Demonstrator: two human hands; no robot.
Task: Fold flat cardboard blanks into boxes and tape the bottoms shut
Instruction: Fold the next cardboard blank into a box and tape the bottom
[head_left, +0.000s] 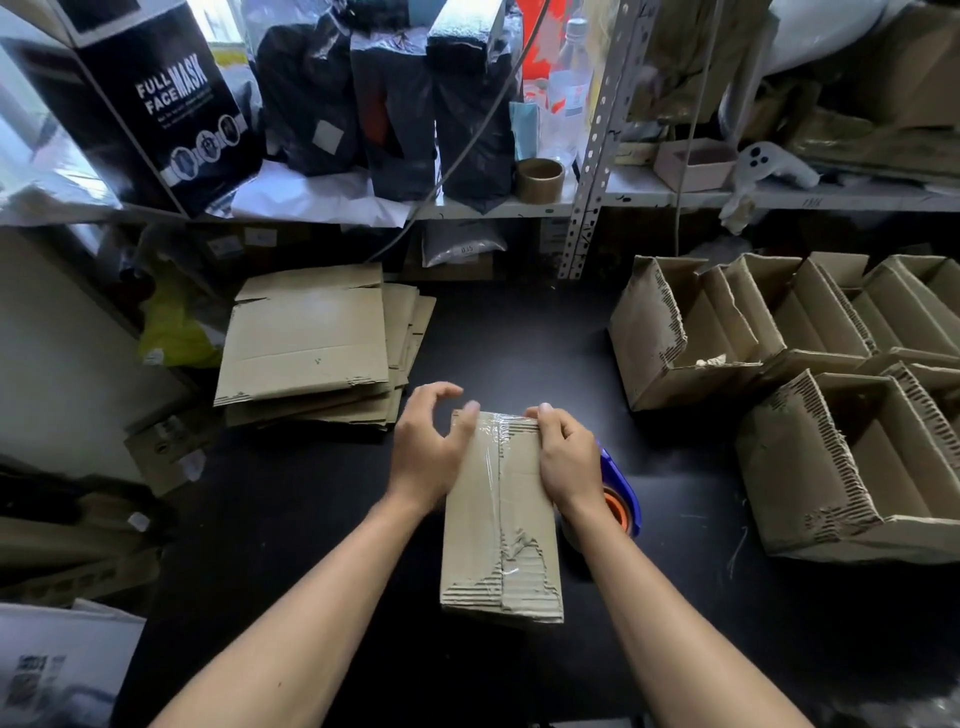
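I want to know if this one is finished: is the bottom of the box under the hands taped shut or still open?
Taped shut: on the box, clear tape runs along the seam between the closed flaps.

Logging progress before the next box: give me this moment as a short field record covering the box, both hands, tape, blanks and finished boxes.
box in work: folded box, bottom up on the black table
seam: clear tape runs along the bottom seam
left hand: left hand at the far left corner, fingers curled, thumb on the tape
right hand: right hand grips the far right edge
tape dispenser: blue dispenser on the table beside the right wrist
blanks: flat stack, far left
finished boxes: open boxes, right side
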